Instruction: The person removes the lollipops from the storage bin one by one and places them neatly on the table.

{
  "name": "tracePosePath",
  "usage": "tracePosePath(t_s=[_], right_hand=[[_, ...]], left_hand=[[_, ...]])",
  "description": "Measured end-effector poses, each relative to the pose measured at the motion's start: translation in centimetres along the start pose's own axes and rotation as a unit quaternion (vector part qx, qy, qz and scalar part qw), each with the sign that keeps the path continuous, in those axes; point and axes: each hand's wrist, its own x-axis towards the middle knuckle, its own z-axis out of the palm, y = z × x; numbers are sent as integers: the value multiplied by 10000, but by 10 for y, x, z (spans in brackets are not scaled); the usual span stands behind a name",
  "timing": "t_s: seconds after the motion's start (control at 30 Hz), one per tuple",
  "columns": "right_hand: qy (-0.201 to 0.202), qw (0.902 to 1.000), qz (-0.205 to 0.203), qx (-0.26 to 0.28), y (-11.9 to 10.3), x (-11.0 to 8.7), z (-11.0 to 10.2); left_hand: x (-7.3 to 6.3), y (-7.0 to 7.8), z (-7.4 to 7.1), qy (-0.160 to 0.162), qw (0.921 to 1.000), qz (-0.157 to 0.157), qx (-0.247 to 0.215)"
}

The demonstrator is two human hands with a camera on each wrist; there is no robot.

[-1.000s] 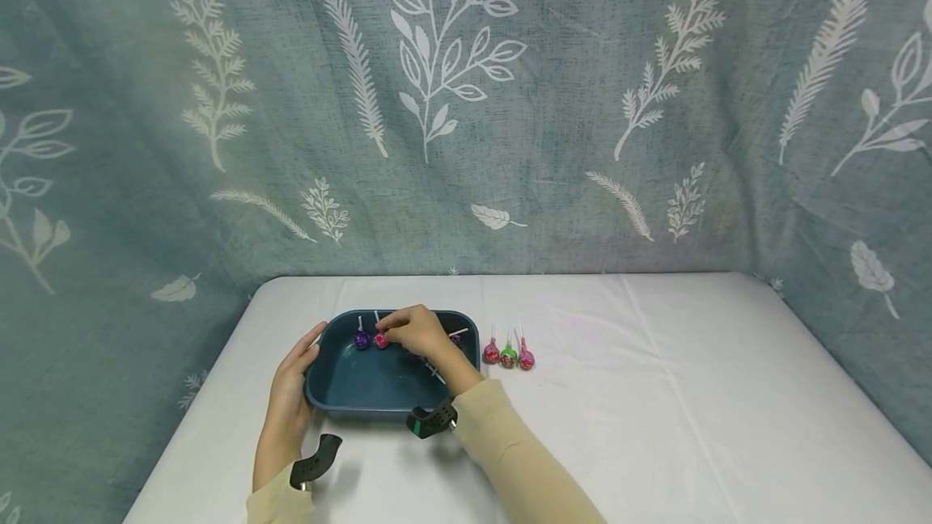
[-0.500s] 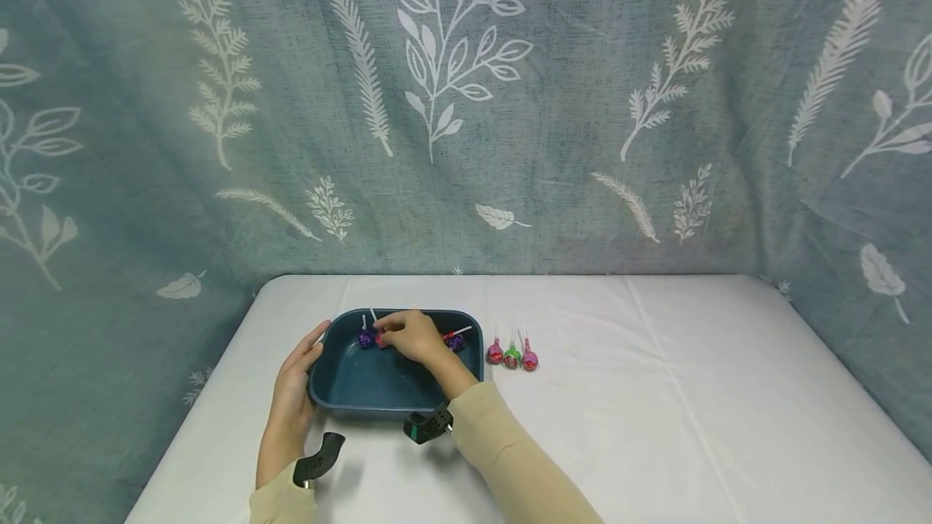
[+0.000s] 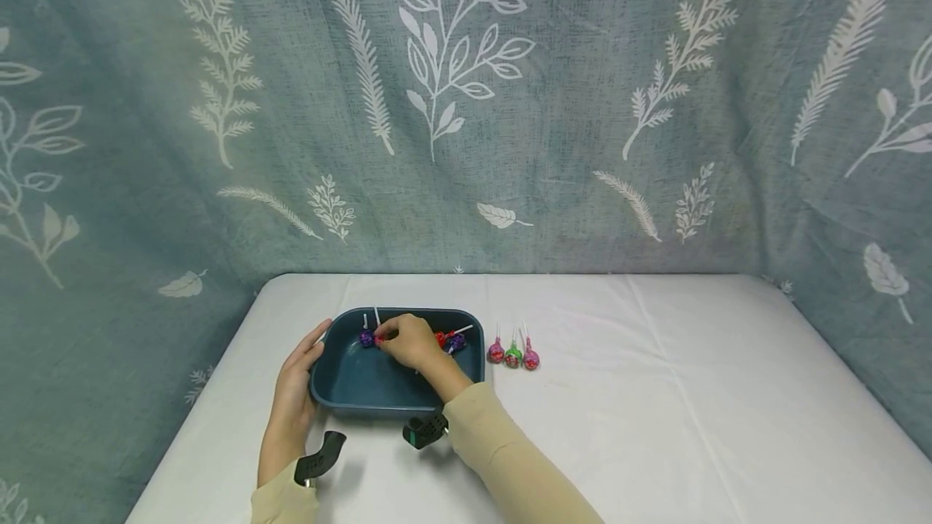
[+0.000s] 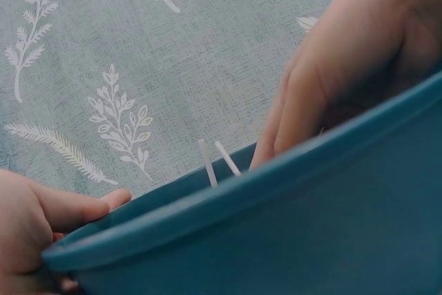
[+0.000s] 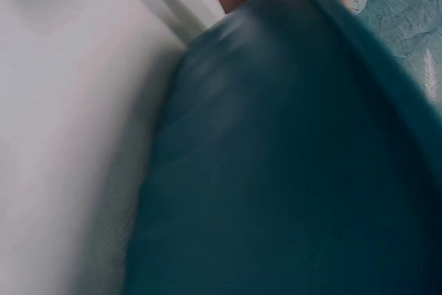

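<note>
In the head view my left hand holds the left side of a dark blue tray, its fingers at the rim. Reaching over the right part of the tray, my right hand pinches a pink-red lollipop near the back left corner. That lollipop's white stick points up beside a purple lollipop. A red lollipop and another purple lollipop lie at the tray's right end, partly hidden behind my right hand. The left wrist view shows two white sticks above the tray rim.
Right of the tray, a pink lollipop, a green lollipop and a second pink lollipop lie in a row on the white tablecloth. A patterned green-blue curtain hangs behind the table.
My right hand shifts only slightly at the back left of the tray, and the pinched lollipop's stick now stands straighter. More of the red lollipop shows. My left hand stays on the tray.
</note>
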Motion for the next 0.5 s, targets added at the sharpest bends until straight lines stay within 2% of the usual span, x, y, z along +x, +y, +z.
tracePosePath(t_s=[0.27, 0.5], right_hand=[[181, 9989, -162, -409, 2, -1, 4], [23, 9990, -115, -434, 4, 0, 7]], left_hand=[[0, 0, 1, -11, 10000, -27, -15], [0, 0, 0, -41, 10000, -61, -13]])
